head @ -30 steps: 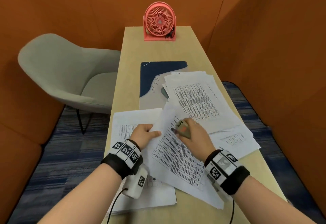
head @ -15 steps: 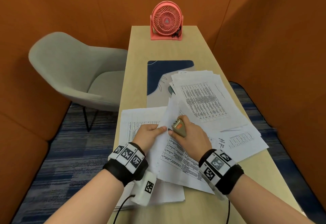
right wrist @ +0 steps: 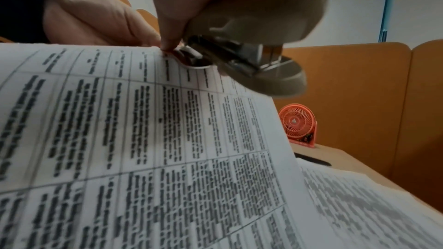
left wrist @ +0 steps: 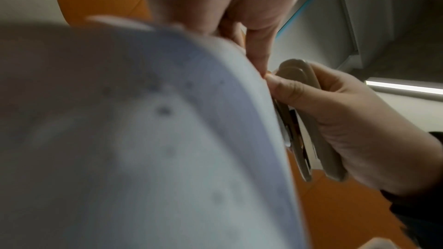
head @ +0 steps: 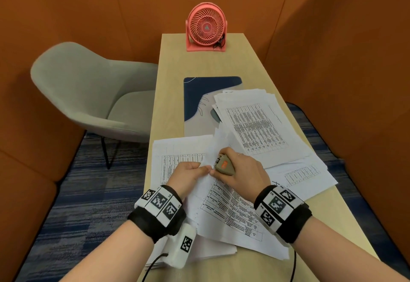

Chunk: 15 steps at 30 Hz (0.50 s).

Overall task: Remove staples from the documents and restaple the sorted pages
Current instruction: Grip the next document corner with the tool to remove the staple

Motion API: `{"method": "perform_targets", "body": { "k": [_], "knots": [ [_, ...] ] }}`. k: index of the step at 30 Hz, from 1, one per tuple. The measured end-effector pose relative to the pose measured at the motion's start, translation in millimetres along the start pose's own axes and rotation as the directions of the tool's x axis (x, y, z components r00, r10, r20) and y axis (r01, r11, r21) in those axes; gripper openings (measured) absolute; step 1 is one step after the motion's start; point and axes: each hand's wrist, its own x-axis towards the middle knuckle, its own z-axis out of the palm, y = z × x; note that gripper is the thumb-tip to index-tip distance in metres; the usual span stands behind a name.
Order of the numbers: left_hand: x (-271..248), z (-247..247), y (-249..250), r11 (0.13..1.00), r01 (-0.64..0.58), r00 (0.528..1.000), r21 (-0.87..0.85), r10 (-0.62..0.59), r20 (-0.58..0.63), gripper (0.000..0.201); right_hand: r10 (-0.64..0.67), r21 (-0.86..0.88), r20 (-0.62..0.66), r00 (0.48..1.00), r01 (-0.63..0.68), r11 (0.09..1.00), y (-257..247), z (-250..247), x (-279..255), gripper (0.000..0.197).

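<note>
My right hand (head: 238,168) grips a small beige stapler (head: 224,164) with an orange label, its metal end (right wrist: 191,60) at the top edge of a printed document (head: 230,210). That document is lifted off the table and curls upward. My left hand (head: 190,172) pinches its top edge right beside the stapler, thumb tip nearly meeting my right thumb. In the left wrist view the stapler (left wrist: 302,116) sits upright in my right palm against the paper's edge (left wrist: 263,101). In the right wrist view the page's table print (right wrist: 167,139) fills the frame.
More printed sheets lie on the narrow wooden table (head: 173,95): a stack at the left (head: 175,155), a spread pile at the right (head: 261,126). A blue and grey mat (head: 199,95) lies behind them. A pink desk fan (head: 206,28) stands at the far end. A grey chair (head: 88,95) stands left.
The stapler has turned in my right hand so its orange label faces up, and both hands have drawn together at the document's top edge. The view has shifted slightly left.
</note>
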Motion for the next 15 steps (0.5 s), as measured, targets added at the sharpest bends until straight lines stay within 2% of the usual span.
{"method": "perform_targets", "body": {
  "k": [2, 9, 12, 15],
  "knots": [
    [0, 0, 1, 1.000, -0.007, 1.000, 0.013, 0.007, -0.008, 0.027, -0.049, -0.052, 0.006, 0.999, 0.049, 0.997, 0, -1, 2, 0.047],
    [7, -3, 2, 0.975, -0.123, 0.992, 0.185, 0.117, 0.042, 0.010, -0.152, -0.148, 0.009, 0.988, 0.151, 0.977, 4, -2, 6, 0.045],
    [9, -2, -2, 0.954, -0.120, 0.992, 0.274, 0.127, -0.010, 0.016, -0.228, -0.148, -0.054, 0.972, 0.218, 0.965, 4, 5, 3, 0.042],
    [8, 0, -7, 0.952, -0.111, 0.990, 0.285, 0.131, -0.052, 0.019, -0.277, -0.166, -0.152, 0.949, 0.252, 0.954, 3, 12, 1, 0.041]
  ]
}}
